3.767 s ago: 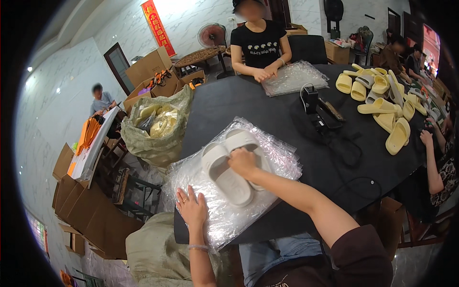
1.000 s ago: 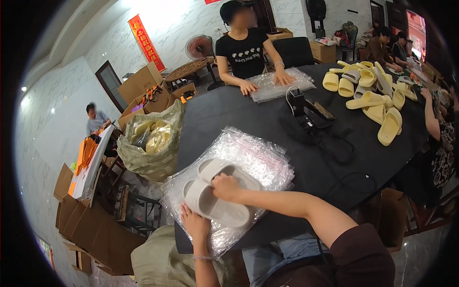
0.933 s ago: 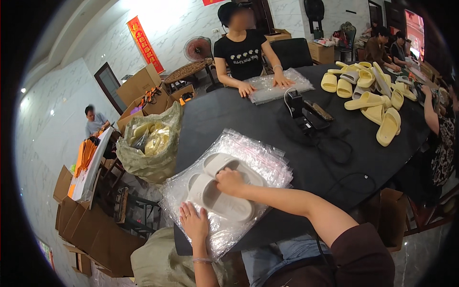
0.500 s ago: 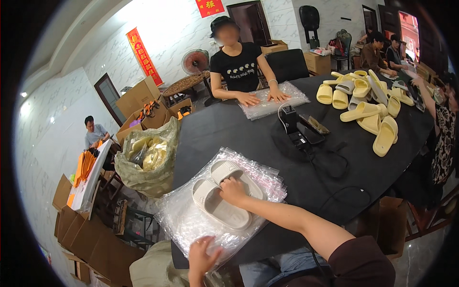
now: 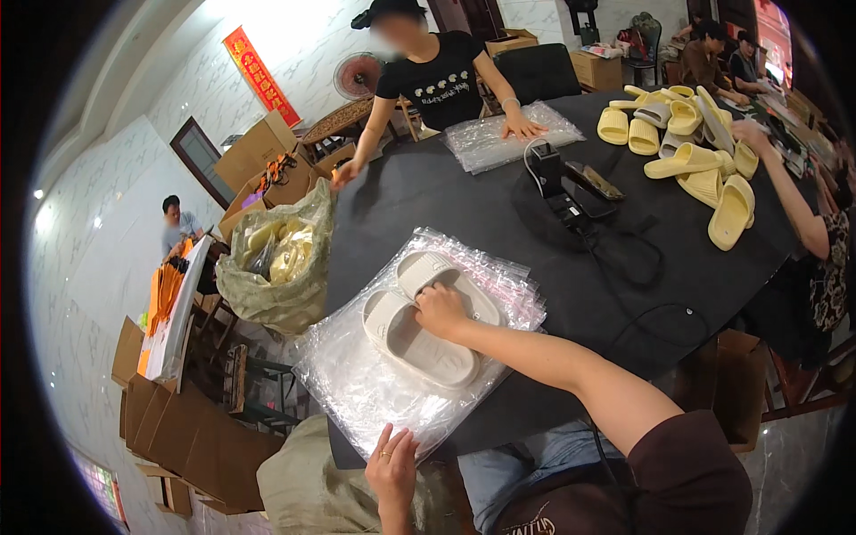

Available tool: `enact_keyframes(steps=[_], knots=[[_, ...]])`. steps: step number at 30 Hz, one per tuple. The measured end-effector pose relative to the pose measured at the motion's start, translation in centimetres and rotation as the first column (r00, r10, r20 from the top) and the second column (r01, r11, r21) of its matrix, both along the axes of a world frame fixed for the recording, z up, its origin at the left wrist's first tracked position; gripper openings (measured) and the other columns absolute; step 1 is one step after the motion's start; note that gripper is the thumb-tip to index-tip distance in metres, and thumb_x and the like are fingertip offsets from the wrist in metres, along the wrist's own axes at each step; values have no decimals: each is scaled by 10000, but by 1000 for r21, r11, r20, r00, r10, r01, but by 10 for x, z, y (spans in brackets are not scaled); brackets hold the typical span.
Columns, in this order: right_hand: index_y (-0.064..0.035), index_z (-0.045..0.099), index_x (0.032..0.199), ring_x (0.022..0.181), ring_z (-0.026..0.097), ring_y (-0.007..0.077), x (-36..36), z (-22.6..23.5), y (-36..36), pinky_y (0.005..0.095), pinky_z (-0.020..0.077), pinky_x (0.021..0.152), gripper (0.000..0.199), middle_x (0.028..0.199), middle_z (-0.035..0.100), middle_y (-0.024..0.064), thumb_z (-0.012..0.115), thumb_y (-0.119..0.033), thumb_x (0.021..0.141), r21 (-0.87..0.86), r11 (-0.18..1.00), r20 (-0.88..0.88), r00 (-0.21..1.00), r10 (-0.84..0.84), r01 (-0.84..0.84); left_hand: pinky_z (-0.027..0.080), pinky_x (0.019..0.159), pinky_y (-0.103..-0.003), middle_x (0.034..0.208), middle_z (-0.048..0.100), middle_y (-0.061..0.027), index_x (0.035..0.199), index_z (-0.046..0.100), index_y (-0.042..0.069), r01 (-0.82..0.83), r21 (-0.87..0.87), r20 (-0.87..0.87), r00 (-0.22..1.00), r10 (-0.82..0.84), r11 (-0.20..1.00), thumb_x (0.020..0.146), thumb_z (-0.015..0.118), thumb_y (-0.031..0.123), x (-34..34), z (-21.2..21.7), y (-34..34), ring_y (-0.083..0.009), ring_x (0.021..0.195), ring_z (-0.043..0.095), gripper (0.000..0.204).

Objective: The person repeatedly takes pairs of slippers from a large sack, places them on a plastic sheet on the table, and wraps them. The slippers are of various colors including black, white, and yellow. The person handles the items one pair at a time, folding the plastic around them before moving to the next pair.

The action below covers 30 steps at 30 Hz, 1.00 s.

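A pair of light grey slide slippers [image 5: 426,348] lies side by side on a stack of clear plastic bags [image 5: 357,392] at the table's near edge. My right hand [image 5: 440,310] is closed on the slippers where they meet, its fingertips hidden between the straps. By the near corner of the stack, my left hand [image 5: 392,468] points upward with its fingers stretched out, close to or touching the plastic; a ring shows on one finger. No object can be seen in its grasp.
The black table [image 5: 588,312] carries a black device with cables [image 5: 562,192] and a heap of yellow slippers [image 5: 704,160]. Across it, a person [image 5: 441,80] rests a hand on more plastic bags [image 5: 473,147]. A large sack [image 5: 276,259] stands left, cardboard boxes [image 5: 187,437] below it.
My left hand has drawn its spread fingers closer together near the bags' corner. The person opposite has moved one hand off the bags toward the sack. The slippers stay on the stack.
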State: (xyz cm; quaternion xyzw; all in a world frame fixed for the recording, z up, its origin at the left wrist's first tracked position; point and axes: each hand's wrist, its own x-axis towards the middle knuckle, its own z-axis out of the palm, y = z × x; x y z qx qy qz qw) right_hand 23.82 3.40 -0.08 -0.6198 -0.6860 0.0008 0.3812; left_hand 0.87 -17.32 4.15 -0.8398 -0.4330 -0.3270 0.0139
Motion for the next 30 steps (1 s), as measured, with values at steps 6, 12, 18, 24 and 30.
enact_keyframes(steps=[6, 12, 18, 24, 30], knots=[[-16, 698, 808, 929, 593, 296, -3, 4, -3, 420, 492, 799, 201, 905, 667, 116, 598, -155, 703, -17, 1000, -26, 1000, 10, -11, 516, 741, -362, 1041, 632, -137, 1027, 645, 10, -283, -304, 301, 877, 374, 910, 749, 740, 103, -7, 8, -1, -317, 845, 618, 308], [-12, 695, 822, 952, 587, 291, 0, 5, -3, 414, 492, 816, 211, 921, 662, 115, 602, -167, 714, -39, 999, -9, 1000, -2, 2, 468, 779, -377, 961, 622, -117, 1027, 678, 69, -267, -244, -102, 963, 249, 932, 721, 762, 274, -8, 7, 22, -305, 887, 575, 379], [-16, 694, 826, 969, 582, 283, 0, 6, -4, 412, 488, 823, 206, 940, 660, 111, 597, -171, 731, -66, 998, -13, 1000, 4, -5, 470, 795, -358, 990, 661, -108, 982, 701, 66, -173, -323, 123, 967, 222, 931, 740, 732, 100, -16, 13, 32, -277, 893, 599, 247], [-45, 687, 835, 972, 583, 277, -7, 9, -5, 405, 488, 830, 210, 952, 653, 104, 586, -209, 753, -95, 995, 37, 999, -12, 16, 502, 784, -326, 1059, 656, -104, 989, 684, 38, -120, -423, 181, 960, 213, 898, 768, 694, 48, -31, 19, 19, -249, 903, 627, 222], [-56, 684, 878, 996, 569, 274, 0, 2, 1, 405, 483, 836, 259, 976, 647, 101, 569, -271, 792, -88, 996, 119, 993, -8, 19, 494, 811, -343, 1149, 622, -100, 914, 693, 66, -124, -261, 154, 974, 168, 957, 715, 725, 8, -34, -13, 8, -253, 958, 615, 210]])
